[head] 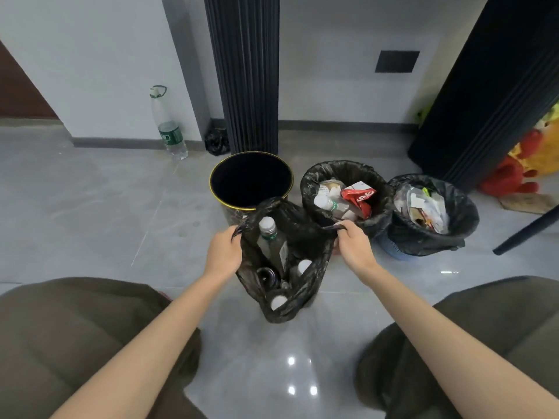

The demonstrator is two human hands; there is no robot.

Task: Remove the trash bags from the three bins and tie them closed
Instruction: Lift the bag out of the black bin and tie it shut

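One trash bag [305, 234] out of the empty bin [233, 213], mouth held wide.
The left grip [223, 252] and right grip [355, 246] each pinched a bunched corner of the thin black trash bag, which hung just in front of that bin. Soft, slippery film loaded with bottles [267, 237], it was probably light but tear-prone, and best held by those gathered corners for knotting.

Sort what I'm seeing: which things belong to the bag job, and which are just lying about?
Job: bag of bottles, gripped by left hand and right hand; empty bin; middle bin and right bin, both lined and full.
Lying about: standing water bottle; plush toy; crumpled black plastic.
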